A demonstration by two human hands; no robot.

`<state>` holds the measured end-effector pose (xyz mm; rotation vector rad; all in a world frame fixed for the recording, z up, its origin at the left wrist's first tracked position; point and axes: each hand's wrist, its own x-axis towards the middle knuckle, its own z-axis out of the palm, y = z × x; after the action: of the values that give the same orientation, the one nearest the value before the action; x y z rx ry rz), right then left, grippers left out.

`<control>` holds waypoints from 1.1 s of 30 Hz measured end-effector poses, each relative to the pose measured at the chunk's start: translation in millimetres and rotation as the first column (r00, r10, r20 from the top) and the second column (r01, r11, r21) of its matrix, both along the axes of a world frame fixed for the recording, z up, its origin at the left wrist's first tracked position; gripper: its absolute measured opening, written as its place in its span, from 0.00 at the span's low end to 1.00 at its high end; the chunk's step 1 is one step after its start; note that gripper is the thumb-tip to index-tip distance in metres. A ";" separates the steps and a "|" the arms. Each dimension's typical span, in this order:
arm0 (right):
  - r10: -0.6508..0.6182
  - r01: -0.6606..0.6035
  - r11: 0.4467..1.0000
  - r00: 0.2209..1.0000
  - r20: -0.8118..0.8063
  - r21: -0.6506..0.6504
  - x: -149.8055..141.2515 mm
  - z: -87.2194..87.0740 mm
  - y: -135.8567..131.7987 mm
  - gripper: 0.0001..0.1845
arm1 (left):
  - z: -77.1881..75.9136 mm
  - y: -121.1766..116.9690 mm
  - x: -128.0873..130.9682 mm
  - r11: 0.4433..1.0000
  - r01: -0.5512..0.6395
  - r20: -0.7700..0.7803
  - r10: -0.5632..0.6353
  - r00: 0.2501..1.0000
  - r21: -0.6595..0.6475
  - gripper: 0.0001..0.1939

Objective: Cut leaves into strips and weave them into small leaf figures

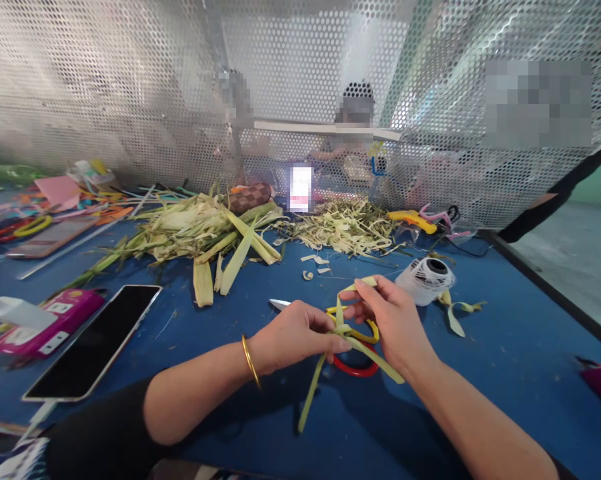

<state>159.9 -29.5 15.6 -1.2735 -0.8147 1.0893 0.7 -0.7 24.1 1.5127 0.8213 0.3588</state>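
Note:
Between my hands is a small weave of pale green leaf strips [341, 329], with loose ends sticking out below and to the right. My left hand [300, 333] pinches the folded middle between thumb and fingers. One strip's upper end is gripped by my right hand [387, 313] and bends over at the top. Beneath the weave lie scissors [356, 369] with one red and one yellow handle loop, partly hidden by my hands; the blade tip points left. A spool of white thread [424, 281] sits just beyond my right hand.
A heap of wide leaf pieces [195, 230] and a pile of thin shreds [347, 227] lie at the back, before a perforated metal screen [130, 100]. A phone [97, 340] and a magenta power strip [70, 320] are at left. People sit behind the screen.

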 end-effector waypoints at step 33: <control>0.215 -0.220 0.971 0.975 -0.065 -0.094 33.1 2.8 11.5 0.29 | -6.3 12.9 -0.3 0.937 -0.293 0.061 0.309 0.949 -0.191 0.14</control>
<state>193.0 -18.1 18.4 -1.2527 -0.8825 1.3495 0.4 12.2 17.8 1.1944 0.9896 0.5602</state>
